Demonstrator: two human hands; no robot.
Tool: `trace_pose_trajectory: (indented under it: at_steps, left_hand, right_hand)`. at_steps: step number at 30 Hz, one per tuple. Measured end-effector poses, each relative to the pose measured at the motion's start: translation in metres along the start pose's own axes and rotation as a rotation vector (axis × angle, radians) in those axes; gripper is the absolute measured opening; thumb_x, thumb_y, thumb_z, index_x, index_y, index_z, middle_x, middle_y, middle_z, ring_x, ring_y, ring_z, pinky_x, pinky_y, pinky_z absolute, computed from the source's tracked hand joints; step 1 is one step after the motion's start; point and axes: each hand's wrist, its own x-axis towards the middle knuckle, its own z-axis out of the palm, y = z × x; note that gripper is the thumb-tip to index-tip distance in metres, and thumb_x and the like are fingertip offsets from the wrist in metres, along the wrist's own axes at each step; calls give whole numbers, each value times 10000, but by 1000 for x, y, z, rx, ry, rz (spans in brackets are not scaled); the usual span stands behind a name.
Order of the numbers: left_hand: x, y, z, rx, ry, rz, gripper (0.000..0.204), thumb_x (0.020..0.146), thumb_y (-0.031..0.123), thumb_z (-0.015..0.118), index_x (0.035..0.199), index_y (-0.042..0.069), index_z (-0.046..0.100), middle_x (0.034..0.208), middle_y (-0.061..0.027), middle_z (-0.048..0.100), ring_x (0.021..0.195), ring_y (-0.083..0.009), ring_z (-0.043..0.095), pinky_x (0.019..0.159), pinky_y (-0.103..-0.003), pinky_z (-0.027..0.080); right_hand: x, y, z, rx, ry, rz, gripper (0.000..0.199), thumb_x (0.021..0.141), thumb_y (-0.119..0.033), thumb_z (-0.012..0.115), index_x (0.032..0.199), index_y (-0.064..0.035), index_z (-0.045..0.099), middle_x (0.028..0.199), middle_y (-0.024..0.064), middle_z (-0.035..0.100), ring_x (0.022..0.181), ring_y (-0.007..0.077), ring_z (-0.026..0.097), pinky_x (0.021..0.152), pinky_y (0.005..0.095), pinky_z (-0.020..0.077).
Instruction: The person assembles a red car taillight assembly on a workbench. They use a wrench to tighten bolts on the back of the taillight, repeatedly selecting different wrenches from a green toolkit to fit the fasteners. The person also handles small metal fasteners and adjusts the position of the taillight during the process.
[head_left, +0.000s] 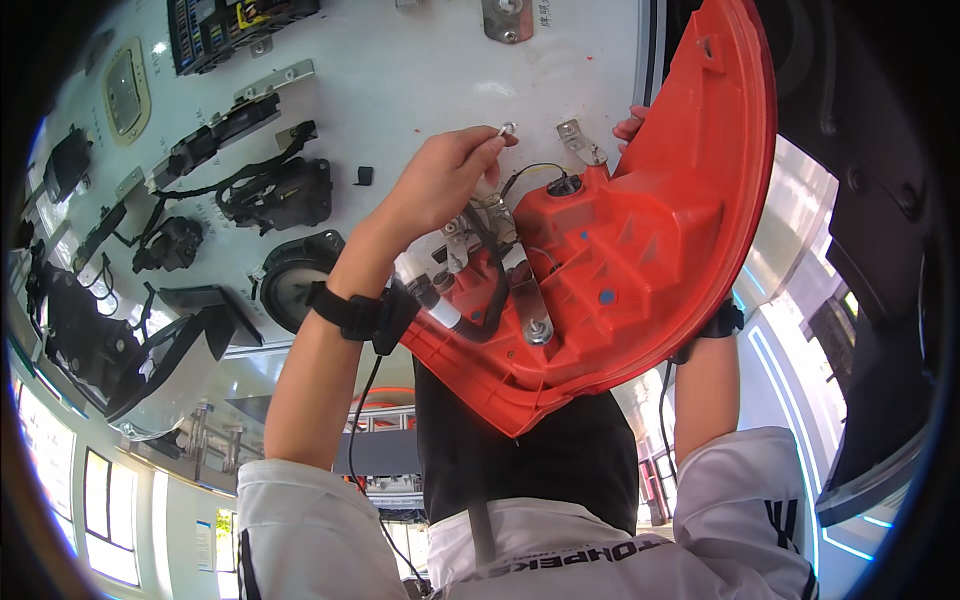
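My left hand [440, 185] is closed, with a small silver bolt [507, 129] pinched between thumb and forefinger above a white panel. Below that hand, the back of a large red car tail light [650, 250] faces me, tilted. My right hand [630, 125] grips its far side; only the fingertips show past the edge, and the housing hides the rest. A metal strip [530, 310] is bolted to the housing. Beside it runs a black wiring sleeve [490, 290]. A black round connector [565, 186] with a thin yellow wire sits near the top, next to a small metal bracket [577, 140].
Along the left, the white panel [380, 90] carries a fuse box [225, 30], a black lock-like part [285, 195], a round speaker [295, 280] and other black parts. Dark bodywork-like panels [890, 330] stand at the right. Cables hang from both wrist straps.
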Motion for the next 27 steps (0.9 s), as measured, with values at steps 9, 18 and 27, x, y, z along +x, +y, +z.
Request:
trace_pose_trajectory:
  at_steps: [9, 18, 27]
  left_hand:
    - [20, 12, 19, -8, 10, 42, 348, 1026, 241, 447, 1220, 16, 628, 732, -1, 574, 580, -86, 442, 572, -249, 408]
    - [25, 17, 44, 202, 34, 111, 308, 1002, 218, 519, 1215, 22, 624, 856, -76, 684, 659, -143, 593, 606, -293, 472]
    - [29, 17, 50, 271, 131, 298, 253, 945, 182, 595, 1140, 36, 666, 872, -114, 648, 721, -251, 617, 676, -361, 484]
  right_hand:
    - [-1, 16, 14, 80, -34, 3, 631, 958, -459, 500, 1331, 44, 420, 934, 158, 612, 830, 253, 640, 721, 323, 556]
    - [-1, 18, 6, 129, -65, -32, 725, 937, -482, 543, 1359, 85, 383, 941, 200, 615, 833, 271, 652, 747, 331, 572]
    - [15, 22, -34, 252, -396, 54, 608, 983, -410, 449, 1416, 6, 354, 1088, 197, 577, 1071, 337, 575, 914, 421, 504]
